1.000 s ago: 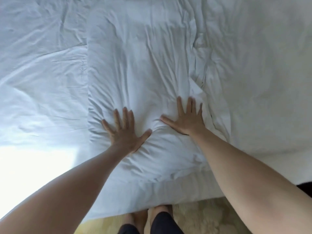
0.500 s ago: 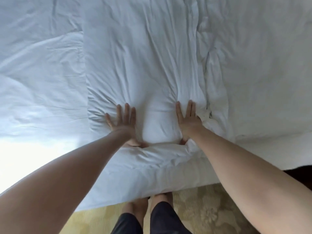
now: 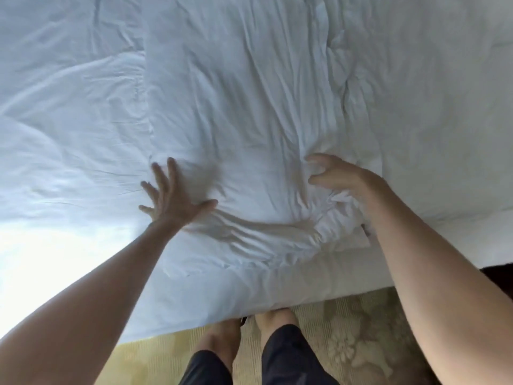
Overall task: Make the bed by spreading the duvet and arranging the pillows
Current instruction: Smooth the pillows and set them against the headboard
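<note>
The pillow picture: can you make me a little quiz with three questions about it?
1. True or false: the left hand lies flat with spread fingers on the pillow.
2. What is the right hand doing? A) pointing upward B) curling its fingers into the fabric C) resting on the carpet
3. What patterned thing lies under the bare feet?

Key: 1 true; 2 B; 3 the carpet.

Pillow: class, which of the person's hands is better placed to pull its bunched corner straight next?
Right. The right hand is curled at the bunched corner of the pillow, by the bed's near edge. The left hand lies open and flat, away from it.
</note>
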A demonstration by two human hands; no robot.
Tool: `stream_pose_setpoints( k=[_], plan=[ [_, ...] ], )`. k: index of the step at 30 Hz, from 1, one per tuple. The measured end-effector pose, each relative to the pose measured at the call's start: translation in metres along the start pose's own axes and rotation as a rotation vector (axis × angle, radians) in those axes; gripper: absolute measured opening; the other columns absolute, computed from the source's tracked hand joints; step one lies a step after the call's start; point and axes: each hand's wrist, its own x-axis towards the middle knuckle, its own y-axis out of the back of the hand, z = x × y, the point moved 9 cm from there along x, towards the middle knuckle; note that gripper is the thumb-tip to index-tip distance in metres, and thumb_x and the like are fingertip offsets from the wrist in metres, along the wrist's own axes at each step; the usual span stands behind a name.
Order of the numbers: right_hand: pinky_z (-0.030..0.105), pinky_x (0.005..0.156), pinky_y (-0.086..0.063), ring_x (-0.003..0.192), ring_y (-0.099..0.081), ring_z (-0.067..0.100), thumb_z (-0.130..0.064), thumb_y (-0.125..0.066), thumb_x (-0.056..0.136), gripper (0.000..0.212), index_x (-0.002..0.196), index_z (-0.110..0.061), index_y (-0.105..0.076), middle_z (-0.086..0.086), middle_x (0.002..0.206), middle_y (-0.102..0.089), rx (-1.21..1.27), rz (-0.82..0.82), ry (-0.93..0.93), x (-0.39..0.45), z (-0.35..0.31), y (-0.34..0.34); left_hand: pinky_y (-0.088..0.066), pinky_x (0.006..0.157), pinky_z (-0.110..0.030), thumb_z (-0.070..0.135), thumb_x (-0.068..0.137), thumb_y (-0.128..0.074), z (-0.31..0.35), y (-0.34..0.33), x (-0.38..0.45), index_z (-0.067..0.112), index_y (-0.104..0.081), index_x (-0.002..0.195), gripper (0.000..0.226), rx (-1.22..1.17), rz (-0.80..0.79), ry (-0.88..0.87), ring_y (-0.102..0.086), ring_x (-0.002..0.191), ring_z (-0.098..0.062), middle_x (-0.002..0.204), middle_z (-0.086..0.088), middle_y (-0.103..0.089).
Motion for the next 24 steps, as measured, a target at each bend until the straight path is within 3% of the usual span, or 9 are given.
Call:
stream_pose_setpoints(
  k=[3, 5, 9, 11, 14, 16, 19, 22, 24],
  plan=[
    [0.042, 0.117, -0.019, 0.151, -0.009, 0.031, -0.051, -0.06, 0.091, 0.081, 0.156, -0.038, -0.013, 0.008, 0.165, -0.006, -0.08, 0.112, -0.046, 0.005, 0.007, -0.001, -0.024, 0.119, -0.049, 0.064, 0.052, -0.087, -0.031, -0.005, 0.009, 0.034, 0.023, 0.151, 0.151, -0.331, -0.068, 0.203, -0.02, 0.147, -0.039, 0.16, -0.021, -0.012],
    [0.052, 0.119, -0.008, 0.15, 0.009, 0.035, -0.069, -0.047, 0.089, 0.086, 0.154, -0.045, 0.005, 0.006, 0.164, 0.016, -0.168, 0.065, -0.079, 0.008, 0.01, -0.032, -0.032, 0.116, -0.042, 0.063, 0.047, -0.089, -0.044, -0.013, 0.011, 0.029, 0.013, 0.154, 0.152, -0.472, -0.083, 0.288, -0.032, 0.143, -0.033, 0.154, -0.017, -0.032],
    [0.052, 0.12, -0.006, 0.15, 0.012, 0.033, -0.085, -0.035, 0.08, 0.093, 0.151, -0.048, 0.012, 0.003, 0.163, 0.019, -0.12, 0.09, -0.1, 0.01, 0.007, -0.044, -0.044, 0.107, -0.039, 0.054, 0.033, -0.096, -0.052, -0.018, 0.008, 0.018, -0.012, 0.147, 0.147, -0.774, -0.069, 0.365, -0.049, 0.125, -0.023, 0.139, -0.007, -0.046],
    [0.052, 0.119, -0.006, 0.151, 0.006, 0.034, -0.088, -0.028, 0.078, 0.091, 0.151, -0.049, 0.01, 0.004, 0.164, 0.014, -0.144, 0.07, -0.126, 0.001, 0.003, -0.043, -0.057, 0.083, -0.028, 0.026, 0.051, -0.098, -0.036, -0.016, 0.0, 0.009, -0.029, 0.13, 0.106, -0.936, -0.08, 0.355, -0.058, 0.1, -0.018, 0.119, -0.008, -0.052],
    [0.05, 0.12, -0.008, 0.151, 0.0, 0.034, -0.083, -0.032, 0.083, 0.088, 0.153, -0.046, 0.004, 0.006, 0.165, 0.008, -0.022, 0.043, -0.086, -0.018, -0.011, -0.051, -0.054, 0.049, -0.027, -0.001, 0.059, -0.089, -0.007, -0.001, -0.02, 0.009, -0.053, 0.089, 0.048, -1.041, 0.023, 0.36, -0.059, 0.07, -0.019, 0.079, -0.013, -0.061],
    [0.046, 0.122, -0.007, 0.152, 0.002, 0.024, -0.082, -0.04, 0.081, 0.092, 0.154, -0.044, -0.001, 0.001, 0.165, 0.004, 0.211, 0.016, -0.018, -0.034, -0.018, -0.06, -0.056, 0.058, -0.034, 0.003, 0.051, -0.088, 0.008, 0.01, -0.035, 0.007, -0.059, 0.074, 0.038, -1.059, 0.076, 0.366, -0.062, 0.066, -0.021, 0.061, -0.005, -0.065],
    [0.039, 0.123, -0.012, 0.151, -0.009, 0.012, -0.082, -0.043, 0.081, 0.092, 0.155, -0.041, -0.007, -0.01, 0.164, -0.01, 0.476, 0.057, 0.075, -0.063, -0.028, -0.051, -0.061, 0.072, -0.048, 0.029, 0.037, -0.081, 0.032, 0.031, -0.045, 0.005, -0.066, 0.095, 0.065, -0.901, 0.172, 0.306, -0.071, 0.08, -0.031, 0.083, -0.013, -0.072],
    [0.029, 0.118, -0.009, 0.15, -0.009, 0.008, -0.068, -0.041, 0.092, 0.079, 0.157, -0.035, -0.009, -0.013, 0.163, -0.01, 0.647, 0.085, 0.104, -0.084, -0.03, -0.028, -0.059, 0.072, -0.051, 0.034, 0.047, -0.072, 0.087, 0.062, -0.068, 0.014, -0.062, 0.092, 0.051, -0.795, 0.227, 0.18, -0.07, 0.083, -0.035, 0.083, -0.012, -0.071],
    [0.033, 0.121, -0.005, 0.15, -0.005, 0.006, -0.074, -0.038, 0.088, 0.08, 0.155, -0.039, -0.012, -0.016, 0.163, -0.011, 0.723, 0.076, 0.153, -0.092, -0.029, -0.007, -0.059, 0.076, -0.047, 0.035, 0.053, -0.07, 0.135, 0.086, -0.094, 0.018, -0.062, 0.092, 0.043, -0.739, 0.239, 0.1, -0.07, 0.084, -0.032, 0.085, -0.007, -0.072]
  ],
)
